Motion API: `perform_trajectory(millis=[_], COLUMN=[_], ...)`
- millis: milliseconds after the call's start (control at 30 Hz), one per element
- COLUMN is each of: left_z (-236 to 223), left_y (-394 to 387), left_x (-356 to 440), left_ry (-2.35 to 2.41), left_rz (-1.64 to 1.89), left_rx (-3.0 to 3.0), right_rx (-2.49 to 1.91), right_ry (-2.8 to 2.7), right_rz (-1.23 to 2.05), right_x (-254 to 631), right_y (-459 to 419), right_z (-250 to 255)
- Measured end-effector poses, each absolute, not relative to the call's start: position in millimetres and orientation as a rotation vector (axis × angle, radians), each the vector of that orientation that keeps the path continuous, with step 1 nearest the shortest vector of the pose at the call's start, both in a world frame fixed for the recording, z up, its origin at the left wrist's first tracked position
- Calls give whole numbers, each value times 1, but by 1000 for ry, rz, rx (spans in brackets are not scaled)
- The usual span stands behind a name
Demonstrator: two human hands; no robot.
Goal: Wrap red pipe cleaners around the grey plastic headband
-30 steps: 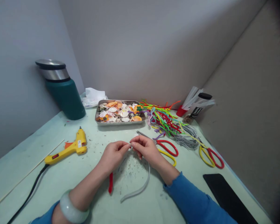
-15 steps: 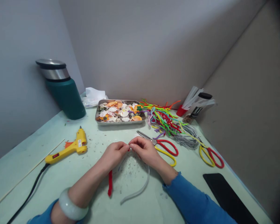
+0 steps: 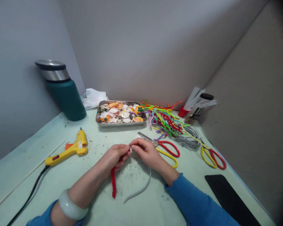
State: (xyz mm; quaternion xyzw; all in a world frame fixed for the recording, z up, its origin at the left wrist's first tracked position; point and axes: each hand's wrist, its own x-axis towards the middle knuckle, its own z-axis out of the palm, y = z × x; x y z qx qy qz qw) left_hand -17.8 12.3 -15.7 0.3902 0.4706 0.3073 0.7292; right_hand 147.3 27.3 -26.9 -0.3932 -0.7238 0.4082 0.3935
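Over the middle of the table my two hands meet at the fingertips. A red pipe cleaner [image 3: 113, 183] is pinched in my left hand [image 3: 116, 157], its tail hanging below the palm and a bit of red showing at the fingertips. My right hand [image 3: 146, 152] is closed in a pinch on a grey pipe cleaner [image 3: 141, 191], whose loose end curves down towards me. Where the two strands meet is hidden by my fingers. Scissors with one red and one yellow handle [image 3: 169, 148] lie just beyond my right hand.
A yellow glue gun [image 3: 70, 153] and a thin stick [image 3: 28, 174] lie left. Behind are a green bottle [image 3: 66, 99], a metal tray [image 3: 121, 125] of shells and a heap of coloured pipe cleaners [image 3: 166, 121]. More scissors [image 3: 218, 159] and a black flat object [image 3: 231, 196] lie right.
My left hand has turned slightly, so its lower fingers now show. The red tail has shifted a little to the right, and the grey end has swung slightly.
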Motion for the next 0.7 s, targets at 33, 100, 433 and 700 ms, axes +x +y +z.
perform_trajectory(millis=[33,100,433,700], left_z=[-16,-16,-11,-11], left_y=[12,12,12,12], left_x=[-19,-20,-21,-20], left_ry=[1008,969,992,1007], left_rz=[676,673,733,716], left_rx=[832,789,723,729], right_rx=[-991,-973,-814,-771], right_ry=[-1857,-1892,-2010,-2203], right_rz=[1015,973,649,292], right_x=[148,149,150,152], right_y=[27,26,24,25], right_z=[-26,-23,-23,-29])
